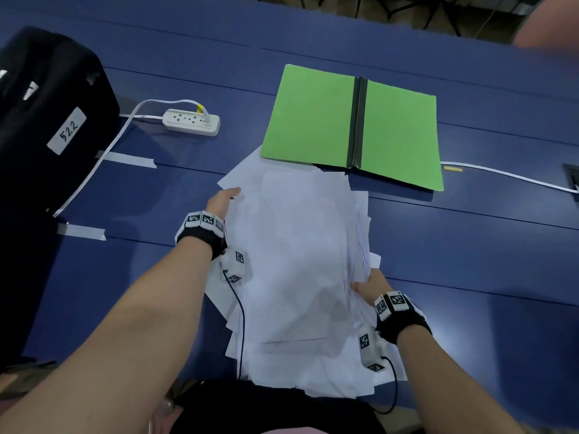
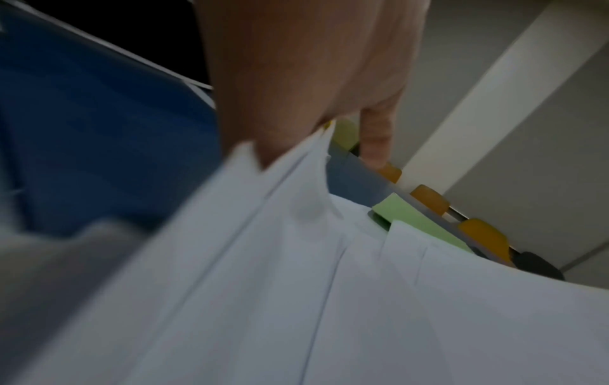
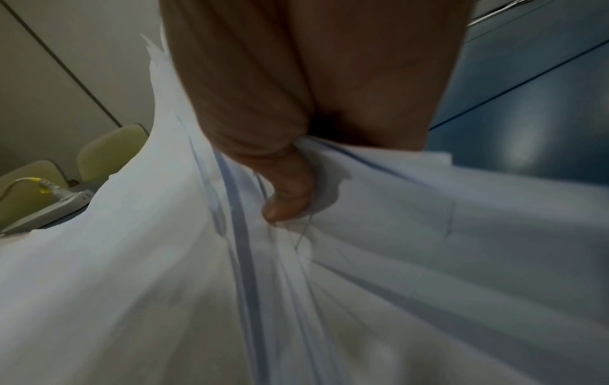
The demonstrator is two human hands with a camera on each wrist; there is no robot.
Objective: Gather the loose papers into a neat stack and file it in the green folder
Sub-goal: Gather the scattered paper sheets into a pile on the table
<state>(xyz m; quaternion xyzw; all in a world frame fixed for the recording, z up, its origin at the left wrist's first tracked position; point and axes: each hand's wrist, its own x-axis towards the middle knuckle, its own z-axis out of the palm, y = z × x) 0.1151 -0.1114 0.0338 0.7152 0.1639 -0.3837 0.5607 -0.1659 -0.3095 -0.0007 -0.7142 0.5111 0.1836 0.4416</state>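
Observation:
A ragged pile of white papers (image 1: 294, 270) lies fanned on the blue table in front of me. My left hand (image 1: 224, 197) holds the pile's far left edge, thumb on top, and the sheets (image 2: 296, 286) sag below it in the left wrist view. My right hand (image 1: 366, 283) pinches the right edge, where the thumb (image 3: 286, 198) presses into the bunched sheets (image 3: 230, 286). The green folder (image 1: 313, 117) lies open and flat beyond the pile, dark spine in the middle; its near left corner overlaps the farthest sheets.
A white power strip (image 1: 191, 122) with its cord sits far left of the folder. A black case (image 1: 47, 120) labelled 522 stands at the left edge. Tape strips (image 1: 125, 159) mark the table. Another white cable (image 1: 507, 177) runs off to the right.

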